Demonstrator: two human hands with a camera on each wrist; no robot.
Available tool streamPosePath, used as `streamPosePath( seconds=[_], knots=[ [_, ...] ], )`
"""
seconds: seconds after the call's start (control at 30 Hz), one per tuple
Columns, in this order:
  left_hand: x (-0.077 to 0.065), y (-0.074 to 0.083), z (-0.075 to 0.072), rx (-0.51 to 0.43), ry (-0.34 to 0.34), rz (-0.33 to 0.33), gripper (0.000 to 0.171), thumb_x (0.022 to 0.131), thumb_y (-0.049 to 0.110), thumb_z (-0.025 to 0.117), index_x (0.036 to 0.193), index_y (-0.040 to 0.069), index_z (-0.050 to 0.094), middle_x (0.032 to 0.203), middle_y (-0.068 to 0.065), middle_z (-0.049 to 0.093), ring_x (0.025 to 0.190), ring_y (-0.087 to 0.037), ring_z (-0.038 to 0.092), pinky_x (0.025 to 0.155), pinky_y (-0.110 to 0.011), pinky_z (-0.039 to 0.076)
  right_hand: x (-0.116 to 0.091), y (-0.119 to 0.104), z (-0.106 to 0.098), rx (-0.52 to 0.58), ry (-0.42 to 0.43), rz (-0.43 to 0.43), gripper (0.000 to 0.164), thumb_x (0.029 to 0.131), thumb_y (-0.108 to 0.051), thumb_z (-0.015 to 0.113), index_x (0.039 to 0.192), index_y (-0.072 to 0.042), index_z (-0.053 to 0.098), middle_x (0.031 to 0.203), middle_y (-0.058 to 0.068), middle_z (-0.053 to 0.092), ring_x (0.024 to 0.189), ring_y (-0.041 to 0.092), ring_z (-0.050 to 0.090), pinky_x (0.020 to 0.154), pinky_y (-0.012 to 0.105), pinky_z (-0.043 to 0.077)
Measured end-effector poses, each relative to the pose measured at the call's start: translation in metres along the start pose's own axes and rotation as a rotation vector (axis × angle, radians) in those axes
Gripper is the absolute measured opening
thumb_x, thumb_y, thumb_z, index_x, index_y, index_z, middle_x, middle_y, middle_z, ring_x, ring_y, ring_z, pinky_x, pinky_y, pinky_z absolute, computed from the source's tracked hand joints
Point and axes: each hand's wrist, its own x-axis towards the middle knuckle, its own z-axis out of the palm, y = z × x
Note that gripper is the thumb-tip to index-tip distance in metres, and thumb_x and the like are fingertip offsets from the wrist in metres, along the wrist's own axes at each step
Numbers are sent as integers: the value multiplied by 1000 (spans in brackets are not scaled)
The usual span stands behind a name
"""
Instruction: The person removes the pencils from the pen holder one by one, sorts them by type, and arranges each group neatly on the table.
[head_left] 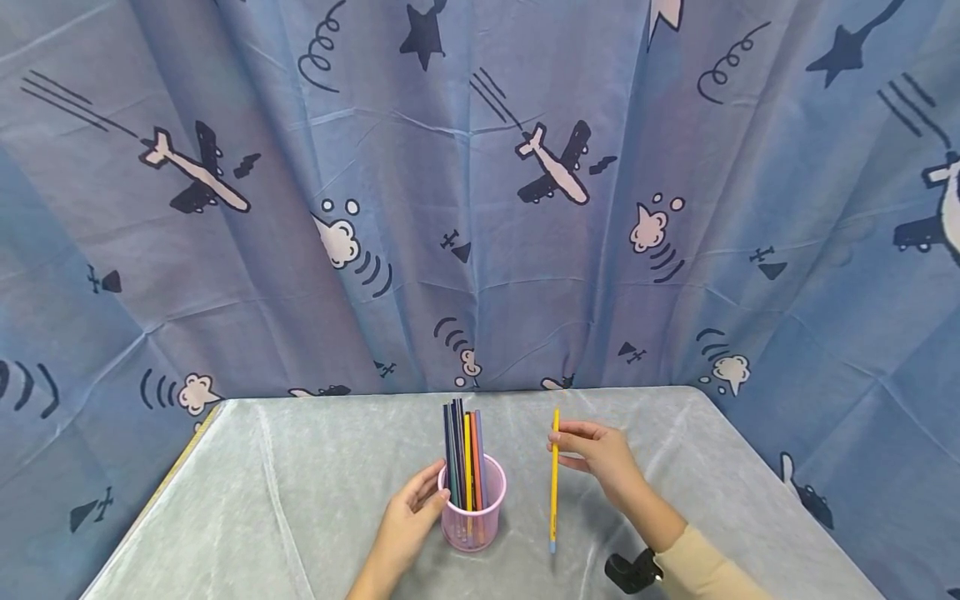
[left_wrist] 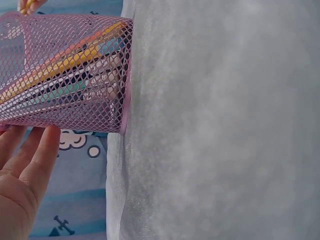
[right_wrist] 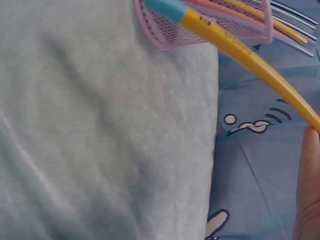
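A pink mesh pencil cup (head_left: 470,533) stands upright on the table, with several pencils (left_wrist: 60,72) leaning in it, dark, yellow, orange and lilac among them. My left hand (head_left: 408,517) rests against the cup's left side, thumb near the rim. In the left wrist view its straight fingers (left_wrist: 42,155) touch the mesh wall. To the right of the cup, my right hand (head_left: 600,454) pinches a yellow pencil (head_left: 555,483) near its top between thumb and fingers. The pencil hangs nearly upright, its light blue end (right_wrist: 165,7) pointing down.
A pale grey cloth (head_left: 337,467) covers the table. Behind it hangs a blue curtain (head_left: 405,317) printed with planes and stars. A black device (head_left: 632,572) sits at my right wrist, by the beige sleeve (head_left: 701,567). A yellow edge (head_left: 168,475) runs along the table's left side.
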Motion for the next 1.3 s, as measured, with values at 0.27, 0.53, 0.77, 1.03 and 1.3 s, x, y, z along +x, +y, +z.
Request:
streamPosePath(
  seconds=[0.27,0.53,0.77,1.03,1.3],
  knots=[
    [1,-1,0,-6,5,2,52,98,10,60,142,-12,44,142,-31,51,133,-44,50,104,-20,50,3,15,5,35,-44,31,44,90,-11,71,124,14,60,97,2,76,87,9,71,81,27,63],
    [0,-2,0,-1,-3,5,52,98,10,60,142,-12,44,142,-32,51,133,-45,50,107,-28,50,7,27,9,5,-86,70,45,90,-10,71,124,16,58,98,7,76,87,12,72,79,27,64],
    [2,-3,0,0,-4,-8,52,98,11,60,142,-10,45,143,-31,50,133,-45,49,109,-36,49,5,33,10,-12,-164,97,45,91,-9,70,124,18,56,98,12,76,86,12,72,76,26,64],
    [2,-3,1,1,-4,-6,52,98,12,60,142,-10,45,143,-31,50,133,-45,50,108,-31,50,6,39,12,-43,-168,176,41,89,-7,71,121,17,59,92,10,76,80,13,73,73,27,64],
    [0,0,1,0,1,1,51,99,10,59,142,-12,44,143,-32,50,133,-45,50,108,-36,49,7,46,14,-73,-201,199,36,90,-7,69,116,17,62,86,5,75,76,11,72,72,27,64]
  ],
)
